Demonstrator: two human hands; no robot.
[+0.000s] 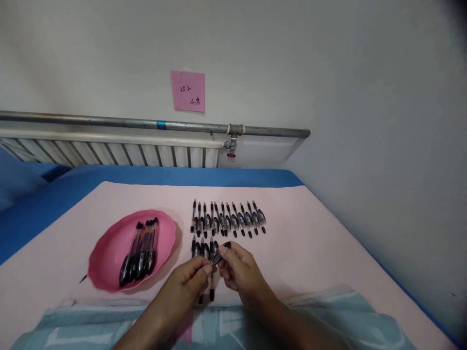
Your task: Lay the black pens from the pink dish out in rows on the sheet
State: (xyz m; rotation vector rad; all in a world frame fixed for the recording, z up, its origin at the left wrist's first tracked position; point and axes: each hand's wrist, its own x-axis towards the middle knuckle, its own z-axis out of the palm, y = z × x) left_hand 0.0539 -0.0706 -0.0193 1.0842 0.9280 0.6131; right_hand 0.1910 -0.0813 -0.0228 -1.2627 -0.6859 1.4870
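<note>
A black gel pen (216, 257) is pinched between my two hands at the near middle of the table. My left hand (191, 278) is closed with thumb and finger on its lower end. My right hand (239, 268) grips the upper end, where a black tip sticks out; whether the cap is on or off is hard to make out. Just beyond my fingers lies a short row of pens and caps (197, 249), partly hidden by my hands. Farther back, several uncapped pens (222, 206) lie side by side, tips pointing away, with loose black-and-clear caps (241, 221) beside them.
To the left, a pink bowl (109, 243) holds several capped black pens (140, 253). Pink sheeting (292, 233) covers the blue-edged table. Behind it are a radiator (138, 154), a metal pipe (197, 126) and a pink note (188, 91) on the wall.
</note>
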